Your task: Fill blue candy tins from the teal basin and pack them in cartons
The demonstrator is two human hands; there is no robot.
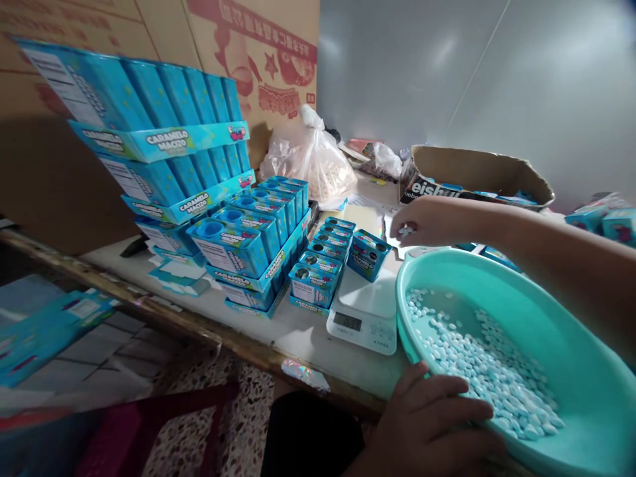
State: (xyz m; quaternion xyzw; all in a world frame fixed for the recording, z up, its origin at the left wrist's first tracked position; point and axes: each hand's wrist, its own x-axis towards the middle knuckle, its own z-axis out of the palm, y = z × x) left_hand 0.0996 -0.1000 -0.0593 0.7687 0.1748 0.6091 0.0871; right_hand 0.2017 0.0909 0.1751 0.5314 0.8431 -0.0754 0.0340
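**Small-portion weighing, seen from the head view**

At far left, printed trays of blue tubs rise in a stack; beside them stand the nearer open-topped tubs, also trayed. Next comes a short row of small cartons, just left of a white scale. A single carton stands upright on the scale's platform; the digits on the display are too blurred to read. Right of this carton, and apart from it, the right hand hangs with its fingertips closed on a few pale candies. Below, the left hand lies fingers spread at the near rim of a turquoise basin, which holds many loose candies; whether it grips the rim cannot be told. The two hands are well apart. The step in hand appears to be portioning by weight; the next move calls for a controlled release and a glance at the display.
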